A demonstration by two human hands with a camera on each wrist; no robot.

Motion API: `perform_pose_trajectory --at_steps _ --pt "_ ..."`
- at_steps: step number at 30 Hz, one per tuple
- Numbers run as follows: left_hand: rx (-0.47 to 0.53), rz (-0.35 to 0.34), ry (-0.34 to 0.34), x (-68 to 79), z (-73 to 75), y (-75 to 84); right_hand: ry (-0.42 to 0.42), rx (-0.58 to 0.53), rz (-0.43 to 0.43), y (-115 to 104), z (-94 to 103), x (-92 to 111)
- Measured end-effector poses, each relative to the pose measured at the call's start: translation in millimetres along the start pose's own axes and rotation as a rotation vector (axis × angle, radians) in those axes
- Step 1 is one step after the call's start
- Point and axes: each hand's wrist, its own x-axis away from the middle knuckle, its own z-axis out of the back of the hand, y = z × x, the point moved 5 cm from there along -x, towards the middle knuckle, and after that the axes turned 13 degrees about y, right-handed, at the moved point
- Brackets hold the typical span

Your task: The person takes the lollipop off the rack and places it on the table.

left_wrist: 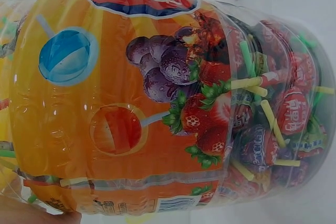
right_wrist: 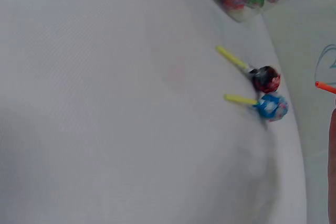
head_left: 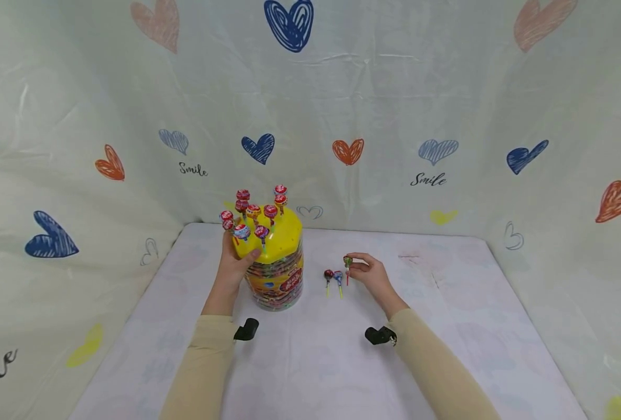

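Observation:
A clear plastic candy jar (head_left: 276, 286) with a yellow lid (head_left: 287, 233) stands on the table, several lollipops (head_left: 270, 212) sticking up from the lid. My left hand (head_left: 230, 271) grips the jar at the lid's near left side, thumb along the rim. In the left wrist view, more wrapped lollipops (left_wrist: 254, 145) fill the jar behind its fruit-printed label (left_wrist: 121, 93). Between the fingertips of my right hand (head_left: 373, 279) is a green-wrapped lollipop (head_left: 347, 262), its red stick (right_wrist: 326, 87) pointing down in the head view.
Right of the jar lie two lollipops with yellow sticks, one dark red (right_wrist: 266, 79) and one blue (right_wrist: 272, 107). A pale cloth covers the table (head_left: 310, 367). Behind it hangs a white curtain (head_left: 310, 105) printed with hearts.

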Motion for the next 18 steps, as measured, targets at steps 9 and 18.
perform_pose_trajectory --at_steps 9,18 --pt "0.022 -0.022 -0.016 -0.5 0.4 -0.1 0.017 0.109 -0.045 37.7 6.5 -9.0" --pt "0.01 -0.005 -0.01 -1.1 1.3 -0.3 0.027 0.193 -0.009 51.9 8.5 -11.7"
